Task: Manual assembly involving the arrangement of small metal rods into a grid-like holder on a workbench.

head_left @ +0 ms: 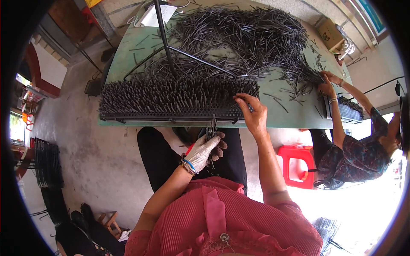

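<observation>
My left hand [201, 153], in a pale work glove, is closed around a bundle of thin dark sticks [211, 129] held upright over my lap, below the table's front edge. Across the table edge lies a long black perforated rack [179, 116], bristling with upright dark sticks [171, 96]. Toward its right end the holes show bare along the front. My bare right hand [255, 116] is over that end, thumb and fingers pinched together close to the holes. What sits between those fingertips is too small to make out.
A large heap of loose dark sticks [252, 34] covers the back of the green table [277, 115]. A black metal frame [164, 38] rises behind the rack. At the right, a co-worker's hands [329, 85] handle sticks beside another rack [348, 112]. A red stool [297, 166] stands there.
</observation>
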